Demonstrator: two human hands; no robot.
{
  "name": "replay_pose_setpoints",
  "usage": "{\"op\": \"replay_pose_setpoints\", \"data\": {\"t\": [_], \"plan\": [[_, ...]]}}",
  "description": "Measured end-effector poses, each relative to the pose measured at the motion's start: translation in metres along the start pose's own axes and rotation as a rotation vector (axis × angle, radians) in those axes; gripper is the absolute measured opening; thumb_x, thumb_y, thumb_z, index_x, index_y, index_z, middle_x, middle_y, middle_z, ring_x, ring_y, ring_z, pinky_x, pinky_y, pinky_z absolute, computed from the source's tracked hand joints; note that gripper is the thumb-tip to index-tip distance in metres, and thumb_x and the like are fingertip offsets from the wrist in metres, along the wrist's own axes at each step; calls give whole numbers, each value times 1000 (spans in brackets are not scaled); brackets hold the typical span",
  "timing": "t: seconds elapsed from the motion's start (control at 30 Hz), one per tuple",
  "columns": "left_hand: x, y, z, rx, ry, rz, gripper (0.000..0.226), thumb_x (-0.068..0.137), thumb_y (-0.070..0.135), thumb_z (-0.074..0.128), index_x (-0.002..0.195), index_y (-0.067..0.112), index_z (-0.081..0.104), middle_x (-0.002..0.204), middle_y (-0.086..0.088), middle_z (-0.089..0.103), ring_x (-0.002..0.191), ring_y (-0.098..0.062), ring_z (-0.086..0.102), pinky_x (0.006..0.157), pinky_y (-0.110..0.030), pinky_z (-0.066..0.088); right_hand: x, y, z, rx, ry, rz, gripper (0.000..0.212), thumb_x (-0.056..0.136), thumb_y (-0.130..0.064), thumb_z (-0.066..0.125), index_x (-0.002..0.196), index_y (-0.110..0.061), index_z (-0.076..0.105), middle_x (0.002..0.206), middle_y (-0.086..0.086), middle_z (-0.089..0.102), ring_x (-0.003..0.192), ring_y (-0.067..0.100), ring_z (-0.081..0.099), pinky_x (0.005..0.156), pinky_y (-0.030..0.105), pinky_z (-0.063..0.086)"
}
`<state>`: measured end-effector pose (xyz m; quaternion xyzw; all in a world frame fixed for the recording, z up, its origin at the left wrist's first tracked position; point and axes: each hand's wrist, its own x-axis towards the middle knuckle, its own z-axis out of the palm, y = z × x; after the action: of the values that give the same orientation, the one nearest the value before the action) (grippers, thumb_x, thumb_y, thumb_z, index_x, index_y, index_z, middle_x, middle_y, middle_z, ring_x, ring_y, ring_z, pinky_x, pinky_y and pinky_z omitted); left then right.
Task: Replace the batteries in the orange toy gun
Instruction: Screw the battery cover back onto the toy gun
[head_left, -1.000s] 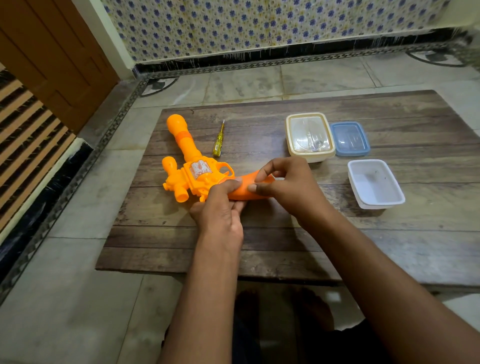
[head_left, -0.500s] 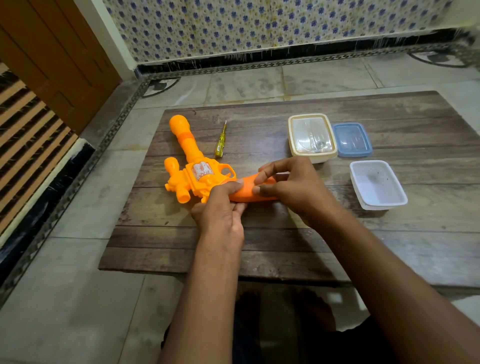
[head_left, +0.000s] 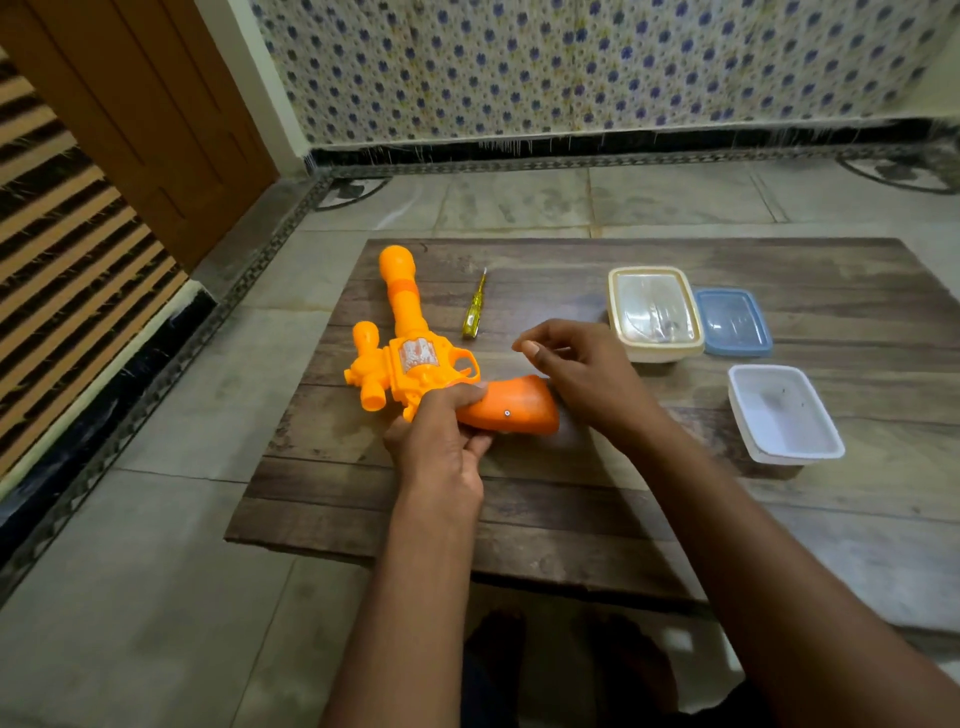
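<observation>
The orange toy gun lies on its side on the wooden board, barrel pointing away from me. Its darker orange grip faces right and shows a small screw head. My left hand grips the gun where the grip meets the body, thumb on top. My right hand hovers just above and behind the grip, fingers loosely extended toward the left, holding nothing that I can see. A yellow-handled screwdriver lies on the board just beyond the trigger guard, left of my right fingertips.
A cream container with a clear lid stands at the back right, with a blue lid beside it. An open white tub sits nearer on the right. Tiled floor surrounds the board; a wooden door stands at the far left.
My right hand has lifted off the grip and moved up and away, uncovering the grip and its screw. My left hand stays on the gun.
</observation>
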<state>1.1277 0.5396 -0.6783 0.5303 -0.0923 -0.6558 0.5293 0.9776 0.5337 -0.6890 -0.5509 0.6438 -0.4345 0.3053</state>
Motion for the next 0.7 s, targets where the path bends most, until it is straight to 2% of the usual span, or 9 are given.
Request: {"op": "replay_pose_setpoints", "data": {"t": [0.07, 0.13, 0.17, 0.23, 0.3, 0.37, 0.43, 0.57, 0.7], "plan": [[1, 1, -1, -7, 6, -13, 45, 77, -11, 71, 116, 12, 65, 115, -12, 73, 96, -27, 71, 66, -39, 54, 19, -7, 6, -116, -87, -31, 20, 102, -20, 59, 111, -19, 77, 101, 2, 75, 98, 20, 69, 89, 38, 56], [1, 2, -1, 2, 10, -24, 38, 77, -11, 71, 104, 15, 65, 107, -10, 73, 93, -27, 70, 67, -38, 54, 39, -17, 11, -268, -184, -80, 29, 104, -12, 54, 123, -20, 73, 104, 5, 73, 99, 24, 67, 81, 29, 46], [2, 3, -1, 5, 16, -20, 37, 77, -11, 71, 101, 16, 64, 105, -9, 73, 94, -27, 70, 67, -38, 54, 52, -20, 15, -359, -228, -106, 35, 103, -7, 51, 129, -19, 70, 110, 13, 73, 105, 28, 66, 77, 28, 40], [6, 4, -3, 2, 28, -13, 38, 76, -10, 71, 101, 17, 64, 109, -9, 73, 96, -27, 69, 66, -38, 54, 75, -22, 24, -548, -322, -142, 47, 101, 0, 47, 141, -20, 61, 122, 23, 67, 118, 34, 58, 76, 25, 32], [7, 6, -3, -9, 39, -13, 43, 75, -10, 72, 109, 16, 64, 116, -11, 72, 101, -28, 68, 66, -38, 53, 94, -19, 32, -684, -402, -152, 58, 96, 2, 49, 146, -25, 56, 131, 22, 58, 127, 34, 51, 84, 26, 35], [10, 9, -3, -24, 40, -12, 51, 75, -10, 71, 118, 14, 63, 120, -12, 71, 105, -30, 68, 65, -38, 53, 105, -18, 35, -768, -453, -151, 57, 92, -1, 54, 142, -29, 60, 136, 19, 50, 127, 35, 51, 91, 31, 42], [11, 11, -2, -37, 38, -10, 52, 75, -10, 72, 120, 14, 61, 120, -12, 70, 106, -30, 67, 64, -39, 53, 108, -21, 35, -788, -459, -165, 45, 92, -3, 62, 132, -24, 68, 136, 16, 47, 125, 34, 51, 91, 33, 44], [13, 11, -2, -39, 36, -15, 54, 75, -10, 72, 123, 13, 63, 121, -13, 72, 108, -31, 68, 64, -39, 55, 104, -21, 33, -756, -352, -217, 23, 99, -11, 58, 114, -4, 74, 120, 21, 60, 120, 32, 53, 89, 32, 43], [13, 11, -3, -37, 27, -7, 54, 76, -9, 72, 124, 13, 61, 120, -13, 70, 103, -29, 68, 58, -37, 55, 87, -16, 30, -775, -285, -217, 17, 97, -16, 63, 107, -6, 73, 112, 20, 61, 108, 34, 57, 80, 34, 42]]}}
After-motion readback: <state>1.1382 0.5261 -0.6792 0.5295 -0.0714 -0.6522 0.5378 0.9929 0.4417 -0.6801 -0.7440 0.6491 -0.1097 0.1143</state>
